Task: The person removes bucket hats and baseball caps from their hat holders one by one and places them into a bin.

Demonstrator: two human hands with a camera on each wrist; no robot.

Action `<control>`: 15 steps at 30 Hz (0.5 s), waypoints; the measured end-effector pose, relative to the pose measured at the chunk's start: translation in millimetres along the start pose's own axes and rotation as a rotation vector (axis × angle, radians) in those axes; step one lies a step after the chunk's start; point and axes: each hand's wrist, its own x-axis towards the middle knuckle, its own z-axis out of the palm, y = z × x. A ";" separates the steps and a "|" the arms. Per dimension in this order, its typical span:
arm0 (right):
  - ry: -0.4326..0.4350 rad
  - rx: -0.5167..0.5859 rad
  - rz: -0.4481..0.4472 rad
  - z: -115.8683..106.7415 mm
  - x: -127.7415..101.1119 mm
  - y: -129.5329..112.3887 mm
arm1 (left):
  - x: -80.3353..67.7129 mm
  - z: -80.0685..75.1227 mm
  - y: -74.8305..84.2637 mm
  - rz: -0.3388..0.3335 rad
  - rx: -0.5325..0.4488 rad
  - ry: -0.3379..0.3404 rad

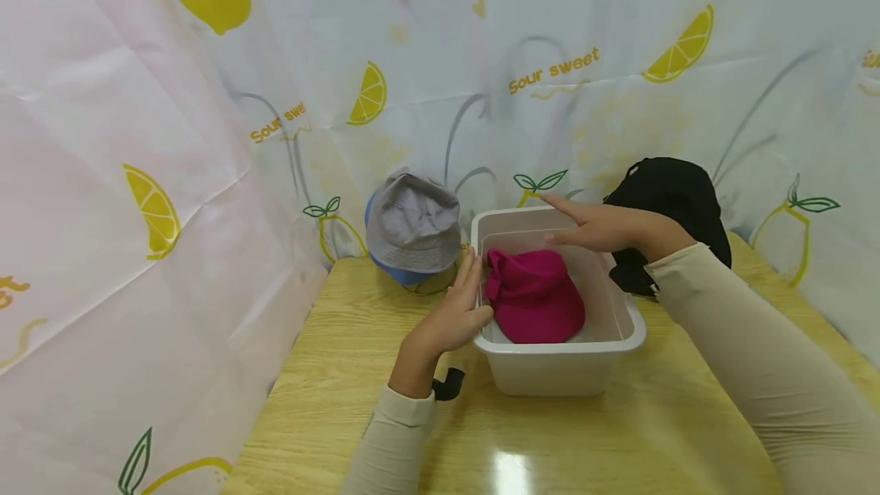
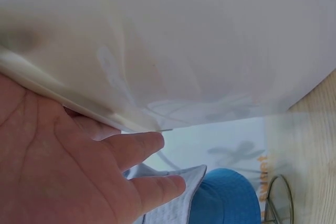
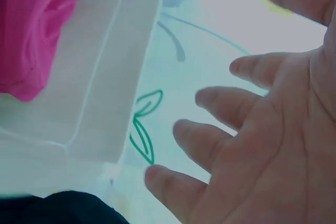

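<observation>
Pressure from my left hand (image 1: 450,319), straight-fingered against the left side of the tub (image 1: 550,373) and gripping nothing, could, I judge, slide it and the pink cap (image 1: 539,296) inside into the black hat (image 1: 677,186), since my empty, outstretched right hand (image 1: 612,228) above braces nothing.

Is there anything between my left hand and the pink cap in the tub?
Yes, the left wall of the tub. Your left hand has its fingers along the outside, while the pink cap lies inside. Nothing visible covers it from above.
</observation>
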 end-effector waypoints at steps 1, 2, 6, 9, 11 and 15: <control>0.031 -0.009 -0.008 -1.7 -3.1 1.2 | -0.3 0.2 0.5 0.000 -0.003 0.002; 0.063 -0.021 -0.014 -3.7 -6.1 2.0 | -0.5 0.3 1.1 -0.002 -0.003 0.003; 0.185 -0.083 -0.024 -12.4 -17.2 5.5 | 0.4 0.5 0.2 -0.001 -0.002 0.004; 0.256 -0.130 0.001 -18.2 -25.6 8.6 | 1.2 0.5 -0.6 -0.001 -0.003 0.005; 0.297 -0.149 0.029 -21.4 -30.9 11.0 | 1.3 0.7 -1.3 -0.004 -0.005 0.004; 0.388 -0.174 0.075 -24.9 -40.4 19.8 | 1.0 1.7 -1.0 -0.002 -0.012 0.005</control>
